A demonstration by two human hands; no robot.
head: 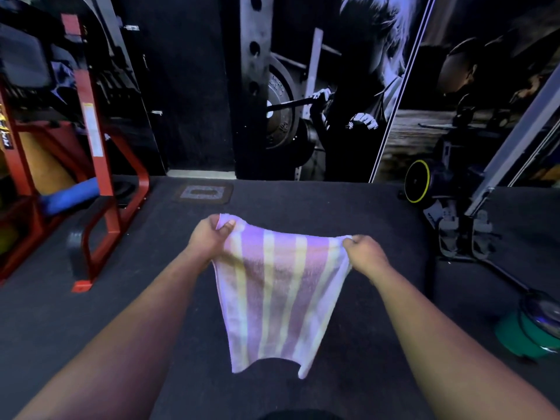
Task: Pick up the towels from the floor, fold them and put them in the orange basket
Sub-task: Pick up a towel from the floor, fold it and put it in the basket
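A pink and yellow striped towel (280, 298) hangs in the air in front of me, above the dark floor. My left hand (210, 237) pinches its upper left corner, thumb on top of the cloth. The upper right corner is pinched by my right hand (365, 253). The top edge is stretched between the two hands and the lower edge hangs free. No orange basket is in view.
A red steel gym frame (97, 165) with a blue pad (69, 195) stands at the left. At the right are a black wheeled machine with a yellow-rimmed wheel (418, 181) and a green weight plate (527, 331). A small mat (203, 193) lies by the far wall.
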